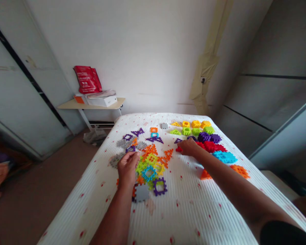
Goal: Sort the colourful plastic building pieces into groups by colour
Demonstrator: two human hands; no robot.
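Note:
My left hand is raised at the left of a loose heap of plastic interlocking tiles, thumb and fingers pressed together. Whatever sits in that pinch is too small to make out. Just beyond its fingertips lies a purple square tile. Grey tiles are beside it, and lime tiles and orange tiles spread to its right. My right hand reaches across to the sorted rows, its fingers closed down on a red tile. A purple triangle tile lies just past it. My hand hides part of the red row.
Rows of yellow, green, purple, red, blue and orange tiles line the bed's right side. A small table with a red bag and boxes stands by the wall.

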